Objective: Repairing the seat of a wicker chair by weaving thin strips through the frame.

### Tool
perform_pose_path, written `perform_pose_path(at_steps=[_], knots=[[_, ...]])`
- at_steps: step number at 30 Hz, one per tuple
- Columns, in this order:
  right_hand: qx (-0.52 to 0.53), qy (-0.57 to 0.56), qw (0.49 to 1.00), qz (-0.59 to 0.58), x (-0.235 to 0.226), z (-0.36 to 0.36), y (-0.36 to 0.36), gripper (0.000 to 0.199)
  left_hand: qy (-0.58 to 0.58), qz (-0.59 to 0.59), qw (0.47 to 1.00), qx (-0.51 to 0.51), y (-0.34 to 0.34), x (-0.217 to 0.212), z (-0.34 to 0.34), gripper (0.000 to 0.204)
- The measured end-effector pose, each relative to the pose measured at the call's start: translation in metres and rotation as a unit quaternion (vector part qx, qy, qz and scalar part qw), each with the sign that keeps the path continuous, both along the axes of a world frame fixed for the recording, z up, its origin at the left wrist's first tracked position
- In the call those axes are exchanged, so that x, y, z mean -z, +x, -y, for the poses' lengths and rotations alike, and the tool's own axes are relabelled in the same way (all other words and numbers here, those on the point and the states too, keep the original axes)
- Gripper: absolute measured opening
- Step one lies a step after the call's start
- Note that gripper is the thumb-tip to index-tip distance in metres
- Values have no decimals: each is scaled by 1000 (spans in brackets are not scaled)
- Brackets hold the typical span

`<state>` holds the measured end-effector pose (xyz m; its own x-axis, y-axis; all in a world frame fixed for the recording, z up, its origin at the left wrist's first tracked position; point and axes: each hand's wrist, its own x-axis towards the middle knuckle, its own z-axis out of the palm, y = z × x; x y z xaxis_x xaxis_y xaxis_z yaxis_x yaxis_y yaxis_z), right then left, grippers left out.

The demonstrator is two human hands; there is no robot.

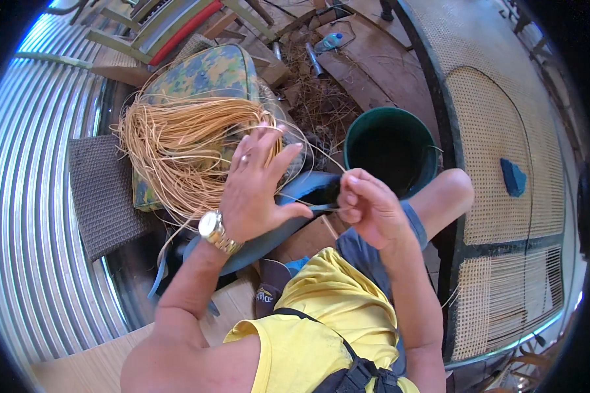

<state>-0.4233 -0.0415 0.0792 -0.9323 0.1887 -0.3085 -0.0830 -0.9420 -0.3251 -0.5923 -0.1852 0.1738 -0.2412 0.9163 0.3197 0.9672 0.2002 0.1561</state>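
A thick bundle of pale cane strands [170,131] lies on a camouflage-patterned cushion [219,69]. My left hand [255,180] is over the bundle's right end, fingers spread and thumb out, with a watch [217,232] on its wrist. A thin strand passes by its fingertips, and whether they touch it I cannot tell. To the right, my right hand [372,206] has its fingers curled in a pinch on a cane strand [324,157] that runs back toward the bundle. Part of the strand is hidden by the hands.
A dark green bucket [352,141] stands beyond my right hand. On the right is a dark-framed woven cane panel [485,124] with a blue piece [513,177] on it. Corrugated metal [39,196] lines the left. Cane scraps, a bottle [330,42] and chair frames [151,42] are farther off.
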Motion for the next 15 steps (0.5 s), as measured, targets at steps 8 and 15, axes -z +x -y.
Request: perform_pose_path(at_steps=[8,15], knots=[[307,34,951,6,-14,-69,207,11,-148,-69,986,-26,-56,34,-7,71],[540,111,830,84,16,-89,492,8,-122,-36,991,-35,-62,44,-11,63]])
